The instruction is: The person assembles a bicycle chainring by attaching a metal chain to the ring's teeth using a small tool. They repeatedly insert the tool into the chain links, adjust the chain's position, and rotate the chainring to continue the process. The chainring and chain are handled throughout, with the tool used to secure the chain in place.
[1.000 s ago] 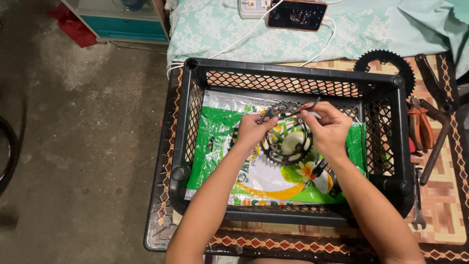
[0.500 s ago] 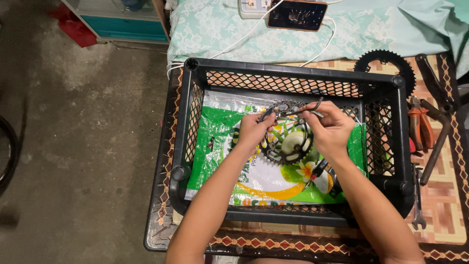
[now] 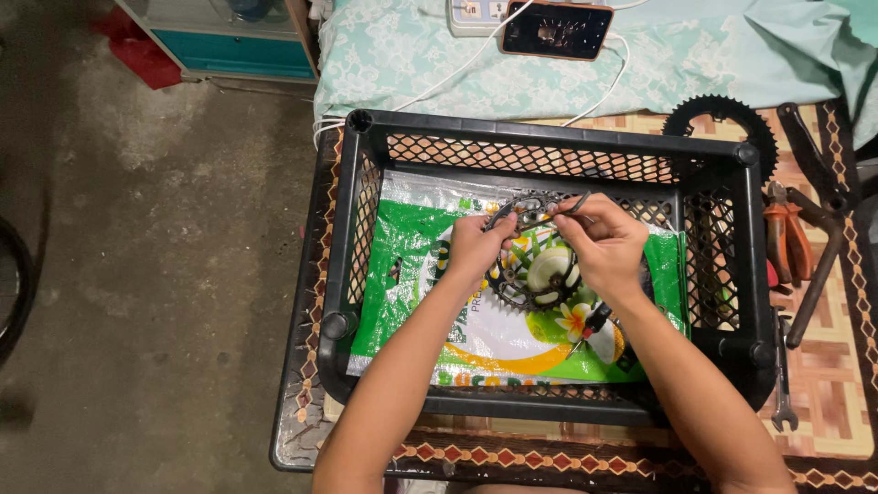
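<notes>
Both my hands work inside a black plastic crate lined with a green and white printed bag. My left hand pinches the left edge of a dark toothed bicycle chainring held up over the bag. My right hand grips the chainring's upper right side together with a thin dark metal piece that arcs across the top between my hands. A small screwdriver with a black and red handle lies on the bag under my right wrist.
A larger black chainring lies beyond the crate's far right corner. Orange-handled pliers, a long dark tool and a wrench lie right of the crate. A phone and power strip sit on the floral cloth behind. Concrete floor lies left.
My hands and the chainring have stayed in nearly the same place; my fingers have shifted slightly on the thin metal piece at the top.
</notes>
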